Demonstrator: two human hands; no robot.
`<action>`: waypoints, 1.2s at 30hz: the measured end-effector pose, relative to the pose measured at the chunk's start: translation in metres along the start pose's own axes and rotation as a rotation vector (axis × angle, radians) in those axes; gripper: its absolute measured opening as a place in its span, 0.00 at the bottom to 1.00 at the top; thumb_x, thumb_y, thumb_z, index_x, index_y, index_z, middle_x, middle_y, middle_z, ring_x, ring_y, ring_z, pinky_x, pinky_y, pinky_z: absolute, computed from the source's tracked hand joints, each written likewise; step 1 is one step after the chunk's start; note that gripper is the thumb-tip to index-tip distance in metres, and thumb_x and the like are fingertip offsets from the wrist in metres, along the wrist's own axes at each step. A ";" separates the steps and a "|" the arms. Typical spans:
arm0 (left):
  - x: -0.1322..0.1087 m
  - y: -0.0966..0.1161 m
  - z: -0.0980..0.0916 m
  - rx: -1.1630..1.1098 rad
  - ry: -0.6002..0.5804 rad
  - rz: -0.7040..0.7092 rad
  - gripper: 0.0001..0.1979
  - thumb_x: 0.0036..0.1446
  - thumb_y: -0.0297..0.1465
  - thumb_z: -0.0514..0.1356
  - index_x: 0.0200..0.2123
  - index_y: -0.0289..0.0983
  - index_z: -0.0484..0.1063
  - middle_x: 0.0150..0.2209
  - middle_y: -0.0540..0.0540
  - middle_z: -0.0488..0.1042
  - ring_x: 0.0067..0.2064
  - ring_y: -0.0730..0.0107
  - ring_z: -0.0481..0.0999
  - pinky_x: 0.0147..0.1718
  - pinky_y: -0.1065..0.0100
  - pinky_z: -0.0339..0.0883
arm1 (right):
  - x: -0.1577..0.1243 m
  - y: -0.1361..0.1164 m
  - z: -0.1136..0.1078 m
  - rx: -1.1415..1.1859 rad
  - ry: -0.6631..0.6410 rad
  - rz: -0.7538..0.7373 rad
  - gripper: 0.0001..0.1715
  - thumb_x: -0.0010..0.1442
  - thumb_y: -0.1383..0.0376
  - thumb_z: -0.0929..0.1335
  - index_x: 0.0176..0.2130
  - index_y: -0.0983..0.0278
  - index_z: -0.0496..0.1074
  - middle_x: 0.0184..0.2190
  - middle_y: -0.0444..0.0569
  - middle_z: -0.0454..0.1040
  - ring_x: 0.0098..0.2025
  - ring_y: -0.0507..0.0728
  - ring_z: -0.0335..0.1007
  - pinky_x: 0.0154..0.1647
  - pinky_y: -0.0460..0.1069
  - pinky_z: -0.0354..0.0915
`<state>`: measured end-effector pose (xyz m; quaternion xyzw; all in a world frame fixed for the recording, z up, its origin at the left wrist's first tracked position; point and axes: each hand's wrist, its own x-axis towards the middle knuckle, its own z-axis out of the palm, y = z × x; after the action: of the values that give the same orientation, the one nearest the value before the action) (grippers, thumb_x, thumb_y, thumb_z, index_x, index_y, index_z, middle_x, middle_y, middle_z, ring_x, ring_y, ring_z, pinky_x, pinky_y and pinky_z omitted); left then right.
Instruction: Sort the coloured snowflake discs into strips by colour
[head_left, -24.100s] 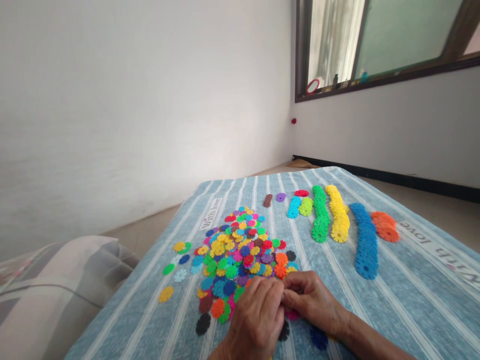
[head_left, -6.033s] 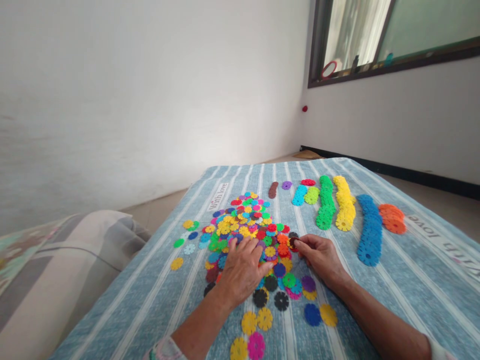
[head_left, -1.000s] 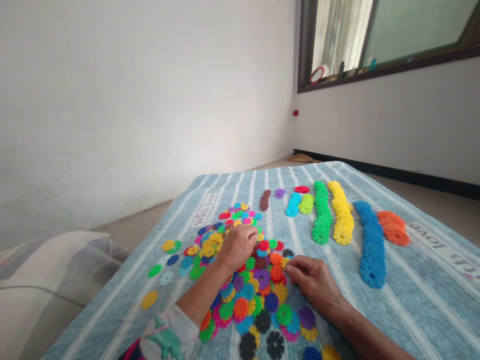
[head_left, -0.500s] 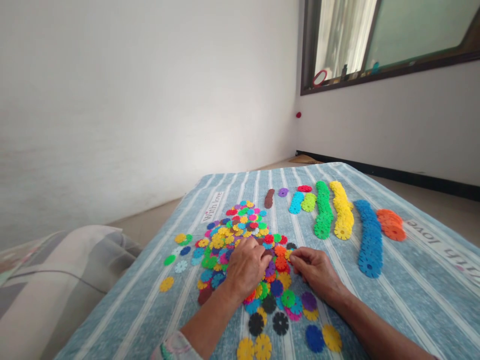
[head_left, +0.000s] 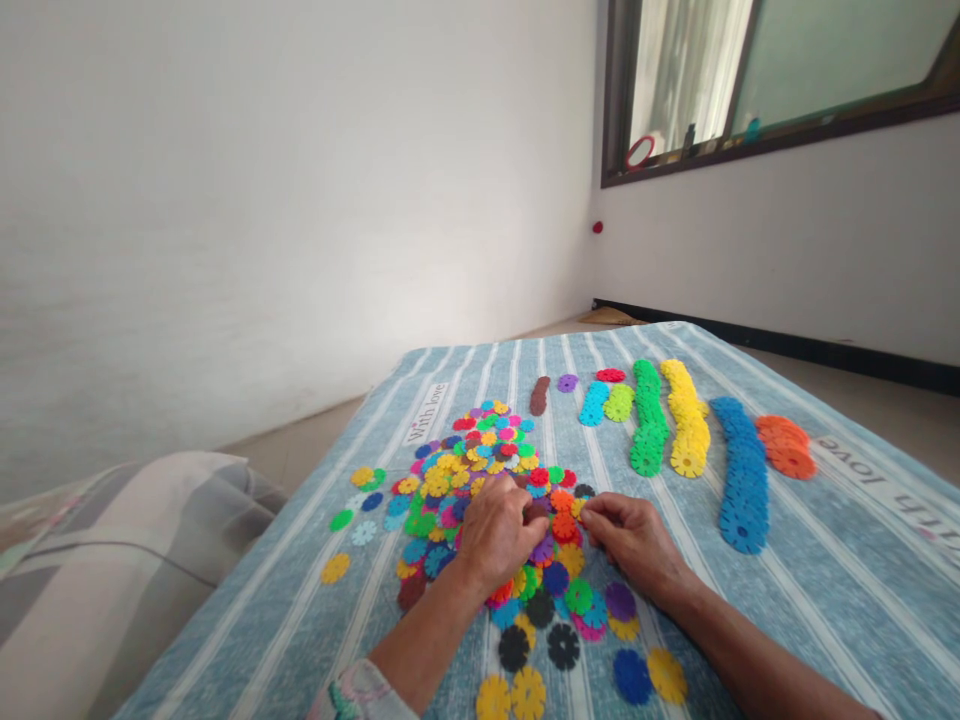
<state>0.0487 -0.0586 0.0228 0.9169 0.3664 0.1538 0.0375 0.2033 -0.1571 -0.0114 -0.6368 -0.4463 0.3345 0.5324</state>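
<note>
A heap of mixed coloured plastic flower discs (head_left: 480,470) lies on a blue striped cloth (head_left: 810,590). My left hand (head_left: 499,535) rests on the near side of the heap with its fingers curled down onto the discs. My right hand (head_left: 634,540) sits just to the right, its fingertips pinched at the heap's edge on a small disc I cannot make out. Loose black (head_left: 562,645), yellow (head_left: 529,690) and blue (head_left: 631,675) discs lie between my forearms.
Sorted rows of discs lie at the far right: brown (head_left: 538,396), light blue (head_left: 594,403), green (head_left: 648,420), yellow (head_left: 686,420), blue (head_left: 739,475), orange (head_left: 786,447). A grey pillow (head_left: 112,560) is at the left. White walls and a window (head_left: 765,70) stand beyond.
My left hand has drawn back from the far part of the heap to its near side, close to my right hand. The right hand has stayed pinched at the heap's edge.
</note>
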 end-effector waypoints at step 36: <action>0.029 -0.023 -0.001 0.077 -0.003 -0.014 0.05 0.51 0.29 0.59 0.25 0.37 0.73 0.32 0.44 0.71 0.40 0.62 0.69 0.40 0.64 0.62 | -0.001 -0.003 0.000 -0.015 -0.024 -0.013 0.13 0.53 0.59 0.65 0.23 0.64 0.69 0.17 0.40 0.59 0.19 0.47 0.52 0.18 0.43 0.50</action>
<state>0.0531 -0.0217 0.0275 0.9153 0.3783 0.1381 0.0037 0.2023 -0.1577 -0.0084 -0.6338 -0.4593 0.3351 0.5245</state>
